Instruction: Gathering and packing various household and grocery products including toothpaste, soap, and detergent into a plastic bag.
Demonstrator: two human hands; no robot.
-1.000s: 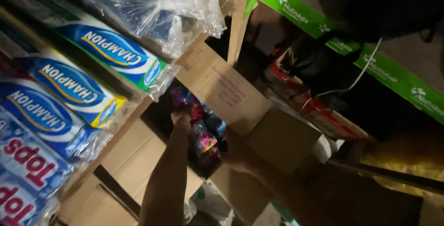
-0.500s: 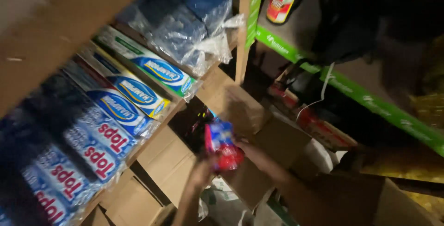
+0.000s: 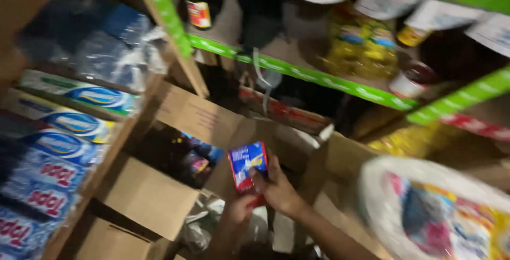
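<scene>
My right hand point(image 3: 277, 190) grips a small red and blue packet point(image 3: 247, 164) by its right edge and holds it upright in front of the shelves. Just below it, my left hand point(image 3: 239, 209) closes on the packet's bottom end. Behind and to the left of the packet stands an open cardboard box point(image 3: 197, 117) with more colourful packets point(image 3: 195, 156) in its dark inside. Both forearms come up from the bottom of the view.
Blue and white wrapped packs point(image 3: 64, 148) fill the wooden shelf at left. Green-edged shelves point(image 3: 297, 74) above carry bottles, yellow packets and a can. More cardboard boxes point(image 3: 143, 196) lie below. A blurred white bag with a colourful print point(image 3: 435, 212) sits at bottom right.
My hand came out of the open box with the packet and lifted it. Both hands now hold it. The view has swung up and to the right, showing the bottle shelves.
</scene>
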